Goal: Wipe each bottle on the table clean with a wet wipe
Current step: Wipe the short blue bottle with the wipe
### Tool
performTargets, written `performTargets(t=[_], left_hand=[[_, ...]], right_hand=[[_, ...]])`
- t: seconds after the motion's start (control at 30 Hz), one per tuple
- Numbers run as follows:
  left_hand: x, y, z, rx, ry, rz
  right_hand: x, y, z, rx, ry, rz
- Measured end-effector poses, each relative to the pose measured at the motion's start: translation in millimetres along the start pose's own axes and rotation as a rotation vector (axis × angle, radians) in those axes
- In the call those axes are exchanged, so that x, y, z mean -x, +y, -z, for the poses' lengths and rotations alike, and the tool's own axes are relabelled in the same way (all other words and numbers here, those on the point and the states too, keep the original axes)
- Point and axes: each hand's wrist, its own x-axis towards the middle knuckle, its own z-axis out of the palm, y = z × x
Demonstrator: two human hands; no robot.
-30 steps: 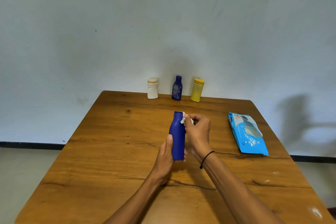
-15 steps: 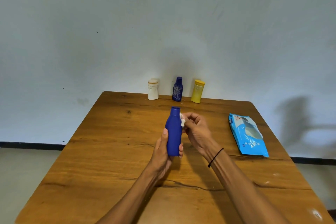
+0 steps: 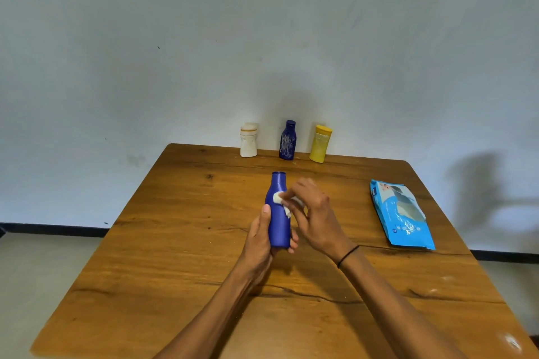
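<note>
My left hand (image 3: 259, 237) grips the lower part of a plain blue bottle (image 3: 278, 221), held upright above the middle of the wooden table (image 3: 186, 242). My right hand (image 3: 313, 214) pinches a small crumpled white wet wipe (image 3: 280, 201) and presses it against the bottle's upper body, below the neck. Three more bottles stand in a row at the table's far edge by the wall: a white one (image 3: 248, 140), a dark blue one with pale smears (image 3: 288, 140) and a yellow one (image 3: 320, 143).
A blue pack of wet wipes (image 3: 401, 214) lies flat on the right side of the table. Bare wood lies to the left and in front of my arms. The wall stands right behind the far edge.
The wipe in my right hand has slid down from the bottle's neck to its upper body. My left hand has kept its hold low on the bottle, which shifted slightly.
</note>
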Motion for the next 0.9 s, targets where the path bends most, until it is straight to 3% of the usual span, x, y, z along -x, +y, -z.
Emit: performTargets(t=[0.17,0.27,0.53,0.77,0.9], left_hand=[[-7.7,-6.3,7.0,-0.047,0.122,-0.021],[-9.4,-10.9,9.1,-0.107,0.173,-0.021],[-11.3,-17.2,7.0,-0.259,0.099,-0.067],[-16.3,-12.7,7.6,-0.196,0.216,-0.039],[-18.4,-16.8,8.3,-0.184,0.234,0.003]], right_hand=[[41.3,-14.2,-3.6,0.018,-0.172,0.107],[45.1,-13.2,-2.5,0.043,-0.193,0.155],[1.2,-0.7,-6.9,0.147,0.078,-0.017],[38.6,-6.2,-2.1,0.221,-0.207,0.246],[55.3,-1.0,-0.2,0.197,-0.196,0.288]])
